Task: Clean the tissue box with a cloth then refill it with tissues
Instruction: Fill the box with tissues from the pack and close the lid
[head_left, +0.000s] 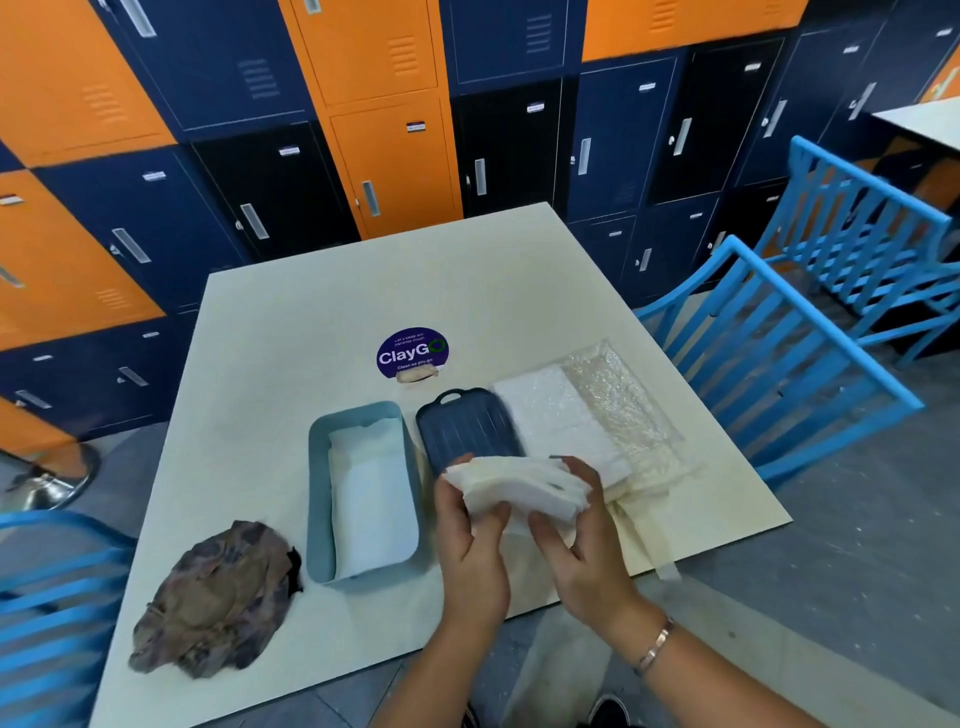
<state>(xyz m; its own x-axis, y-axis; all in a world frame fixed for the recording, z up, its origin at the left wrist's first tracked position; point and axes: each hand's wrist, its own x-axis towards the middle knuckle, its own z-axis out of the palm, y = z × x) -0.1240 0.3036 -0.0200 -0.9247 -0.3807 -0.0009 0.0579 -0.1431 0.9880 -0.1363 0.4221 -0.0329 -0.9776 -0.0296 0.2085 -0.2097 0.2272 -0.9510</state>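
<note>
Facing you: a wall of orange and navy lockers (395, 156) behind a pale square table (467, 291). Blue slatted chairs (779, 364) stand at its right side, with another at the near left.

On the table, right half: an opened clear plastic pack (597, 410) with white tissue still lying in it. Beside it on the left, touching or nearly so, lies the dark blue ribbed lid (467, 431), off the box.

The light blue tissue box (317, 493) sits left of the lid, open-topped, with white tissues (371, 509) already lying inside. The crumpled brownish cloth (213, 597) lies apart from the box, at the near left of the table.

Your left hand (472, 551) and right hand (582, 540) both grip one stack of tissues (519, 488), fingers curled round its edges. You hold it above the table, over the near end of the lid and just right of the box.

A round purple "ClayGo" sticker (412, 352) marks the table centre. A thin bracelet (655, 644) circles your right wrist.
</note>
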